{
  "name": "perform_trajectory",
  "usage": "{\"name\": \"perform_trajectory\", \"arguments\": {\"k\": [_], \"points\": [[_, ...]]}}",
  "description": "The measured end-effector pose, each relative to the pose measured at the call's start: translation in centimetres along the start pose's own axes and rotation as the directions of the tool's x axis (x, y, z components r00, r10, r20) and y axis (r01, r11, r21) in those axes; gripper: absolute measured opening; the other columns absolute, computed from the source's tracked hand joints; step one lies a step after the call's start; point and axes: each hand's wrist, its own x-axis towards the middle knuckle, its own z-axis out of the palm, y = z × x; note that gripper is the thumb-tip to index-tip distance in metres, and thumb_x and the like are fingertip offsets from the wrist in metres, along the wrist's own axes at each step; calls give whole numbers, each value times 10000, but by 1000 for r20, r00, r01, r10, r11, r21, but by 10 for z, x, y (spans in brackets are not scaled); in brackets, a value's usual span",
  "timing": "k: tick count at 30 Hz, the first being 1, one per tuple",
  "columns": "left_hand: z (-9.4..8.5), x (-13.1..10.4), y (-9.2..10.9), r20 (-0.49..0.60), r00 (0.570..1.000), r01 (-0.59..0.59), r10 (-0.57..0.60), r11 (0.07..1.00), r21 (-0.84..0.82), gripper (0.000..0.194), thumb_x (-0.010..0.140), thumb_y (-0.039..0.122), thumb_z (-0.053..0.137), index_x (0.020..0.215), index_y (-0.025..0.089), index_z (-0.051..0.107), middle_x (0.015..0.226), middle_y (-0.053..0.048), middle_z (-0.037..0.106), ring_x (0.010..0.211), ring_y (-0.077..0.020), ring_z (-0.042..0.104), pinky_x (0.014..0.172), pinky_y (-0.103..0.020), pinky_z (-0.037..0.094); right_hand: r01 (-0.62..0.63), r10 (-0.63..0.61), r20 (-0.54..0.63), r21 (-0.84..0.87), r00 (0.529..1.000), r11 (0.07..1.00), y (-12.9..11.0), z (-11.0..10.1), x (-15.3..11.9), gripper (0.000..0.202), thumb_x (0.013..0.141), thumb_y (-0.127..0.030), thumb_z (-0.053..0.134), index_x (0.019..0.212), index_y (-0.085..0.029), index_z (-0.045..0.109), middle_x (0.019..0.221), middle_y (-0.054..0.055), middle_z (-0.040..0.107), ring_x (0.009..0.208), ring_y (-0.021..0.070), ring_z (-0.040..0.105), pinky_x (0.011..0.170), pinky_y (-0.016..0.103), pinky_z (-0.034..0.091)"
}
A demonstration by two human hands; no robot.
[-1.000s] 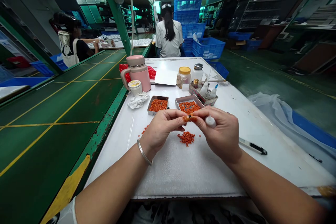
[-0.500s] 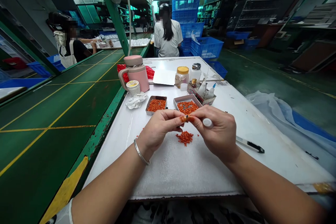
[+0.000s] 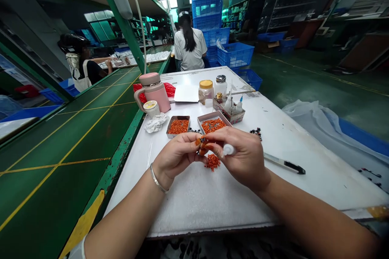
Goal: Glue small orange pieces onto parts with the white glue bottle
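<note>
Big dim factory floor here, with a green conveyor belt [image 3: 69,137] marked by yellow lines filling the left half of the frame. Stacked blue crates [image 3: 209,4] sit top centre, and a person in a white shirt [image 3: 189,44] sits with their back turned just below them. Another seated person [image 3: 83,66] is at upper left beside the belt.

The white worktable [image 3: 291,137] runs from the centre down to the bottom edge, topped with a rough white foam sheet [image 3: 209,198] under the hands. A pink mug [image 3: 153,91] stands at the table's far left, with a yellow-lidded jar [image 3: 206,90] to its right. Two small metal trays of orange bits, left tray [image 3: 178,126] and right tray [image 3: 212,123], sit mid-frame. A pen [image 3: 284,163] lies to the right.

No writing anywhere is sharp enough to read.

Dead centre, the left hand [image 3: 174,158] and right hand [image 3: 243,158] meet, fingertips pinched shut together on a small orange piece [image 3: 201,143]. The right hand also has a little white bottle [image 3: 228,149] tucked in its curled fingers. A loose orange pile [image 3: 212,162] lies on the foam just below the fingertips.
</note>
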Motion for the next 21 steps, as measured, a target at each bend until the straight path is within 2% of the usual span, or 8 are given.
{"name": "perform_trajectory", "arguments": {"k": [7,11,17,21], "points": [[0,0,-1,-25,999,32,-32,999,14,250,668,285,840,801,99,740,725,-68,642,667,-143,592,618,-275,531,-18,18,-11,18,1000,1000,-1,0,0,224,785,-76,659,946,-217,724,848,21,760,748,156,689,692,293,559],[-2,1,-2,21,1000,17,-17,1000,7,248,682,287,833,813,97,742,725,-61,633,658,-140,595,625,-277,533,-17,17,-27,10,999,1000,-1,0,1,163,809,-104,664,925,-203,722,829,25,756,728,147,681,676,276,547],[-3,1,-6,107,994,14,-13,1000,0,171,766,263,773,828,105,752,733,-62,647,655,-134,621,648,-267,534,7,-4,-61,50,998,999,2,1,0,324,766,-41,652,1034,-216,702,899,21,744,804,153,677,741,284,547],[-2,2,-6,110,994,20,-20,1000,0,209,752,285,787,845,100,758,740,-70,652,661,-146,630,655,-278,540,19,-14,-69,67,997,998,4,1,-1,313,760,-22,643,991,-216,727,898,35,726,808,155,675,712,279,543]]}}
